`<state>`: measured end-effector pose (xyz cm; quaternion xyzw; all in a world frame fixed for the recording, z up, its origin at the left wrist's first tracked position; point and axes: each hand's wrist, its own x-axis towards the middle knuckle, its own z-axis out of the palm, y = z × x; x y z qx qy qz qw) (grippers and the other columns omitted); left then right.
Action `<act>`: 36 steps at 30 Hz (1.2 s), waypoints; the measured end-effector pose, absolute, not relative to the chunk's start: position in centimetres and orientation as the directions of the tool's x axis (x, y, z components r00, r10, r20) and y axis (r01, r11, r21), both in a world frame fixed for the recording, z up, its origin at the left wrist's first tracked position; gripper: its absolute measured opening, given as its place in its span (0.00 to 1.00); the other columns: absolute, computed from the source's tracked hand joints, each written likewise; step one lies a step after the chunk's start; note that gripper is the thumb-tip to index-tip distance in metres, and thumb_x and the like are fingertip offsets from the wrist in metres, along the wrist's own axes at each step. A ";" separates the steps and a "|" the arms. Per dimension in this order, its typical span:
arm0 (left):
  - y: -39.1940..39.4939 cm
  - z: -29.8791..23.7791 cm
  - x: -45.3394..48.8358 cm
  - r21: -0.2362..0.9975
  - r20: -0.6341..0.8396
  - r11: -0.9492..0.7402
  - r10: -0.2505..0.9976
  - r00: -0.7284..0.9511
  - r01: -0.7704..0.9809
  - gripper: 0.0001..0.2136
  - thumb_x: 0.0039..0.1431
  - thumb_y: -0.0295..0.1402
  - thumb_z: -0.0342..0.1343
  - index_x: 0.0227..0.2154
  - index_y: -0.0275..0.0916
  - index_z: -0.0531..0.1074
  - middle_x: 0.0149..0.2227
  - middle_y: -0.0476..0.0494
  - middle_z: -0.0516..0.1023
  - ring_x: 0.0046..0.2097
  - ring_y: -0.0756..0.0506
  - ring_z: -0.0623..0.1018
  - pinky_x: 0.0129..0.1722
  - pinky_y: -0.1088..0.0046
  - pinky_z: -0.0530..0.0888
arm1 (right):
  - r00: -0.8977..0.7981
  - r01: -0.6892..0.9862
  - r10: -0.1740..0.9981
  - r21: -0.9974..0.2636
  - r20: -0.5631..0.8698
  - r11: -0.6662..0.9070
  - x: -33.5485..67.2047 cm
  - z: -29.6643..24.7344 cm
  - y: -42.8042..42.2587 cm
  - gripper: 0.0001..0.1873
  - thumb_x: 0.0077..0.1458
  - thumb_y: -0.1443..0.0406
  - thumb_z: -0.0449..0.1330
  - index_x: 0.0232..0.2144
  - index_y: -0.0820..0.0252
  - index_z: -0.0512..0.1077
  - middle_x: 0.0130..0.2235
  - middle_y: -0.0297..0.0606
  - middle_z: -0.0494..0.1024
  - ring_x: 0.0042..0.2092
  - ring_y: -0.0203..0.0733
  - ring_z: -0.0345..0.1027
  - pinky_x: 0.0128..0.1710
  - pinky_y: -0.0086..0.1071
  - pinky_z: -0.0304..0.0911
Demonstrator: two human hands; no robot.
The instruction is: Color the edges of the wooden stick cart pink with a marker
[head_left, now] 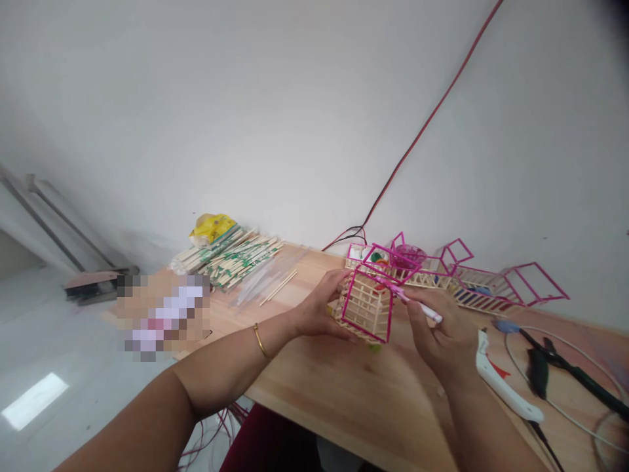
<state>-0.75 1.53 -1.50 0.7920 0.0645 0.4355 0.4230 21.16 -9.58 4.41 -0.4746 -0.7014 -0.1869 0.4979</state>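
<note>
My left hand [330,308] grips the side of a small basket-like frame [366,308] built from thin wooden sticks, with bright pink edges. Between the fingers of my right hand [437,328] is a white-handled paintbrush [425,311], its pink end touching or very near the frame's upper right edge. The exact contact is too small to make out. Behind my hands, more stick frames [484,295] with pink parts stand against the wall, near a pink cup [410,257].
Wooden sticks with green-printed wrappers [240,262] and a yellow packet [213,228] lie at the back left, beside two loose sticks [278,287]. A white glue gun [506,387], black-handled pliers [565,360] and cables occupy the right. The table's front edge [314,429] runs below my arms.
</note>
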 end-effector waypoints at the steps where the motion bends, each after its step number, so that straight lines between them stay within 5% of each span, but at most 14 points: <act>1: 1.5 -1.5 -0.7 0.722 0.639 -0.638 0.465 0.612 -0.269 0.61 0.28 0.48 0.77 0.67 0.48 0.52 0.64 0.32 0.57 0.66 0.28 0.62 0.65 0.44 0.66 | -0.055 0.856 0.481 -0.207 0.875 0.474 21.2 4.4 -9.6 0.06 0.61 0.65 0.59 0.39 0.56 0.76 0.36 0.38 0.81 0.39 0.41 0.75 0.40 0.35 0.68; 36: 0.8 -0.4 -0.8 0.653 0.651 -0.738 0.432 0.624 -0.172 0.57 0.33 0.53 0.74 0.66 0.45 0.53 0.63 0.33 0.61 0.65 0.32 0.63 0.66 0.48 0.65 | -0.124 0.869 0.496 -0.147 0.860 0.473 20.7 4.3 -9.6 0.07 0.62 0.65 0.58 0.42 0.57 0.74 0.37 0.38 0.80 0.40 0.41 0.73 0.41 0.34 0.65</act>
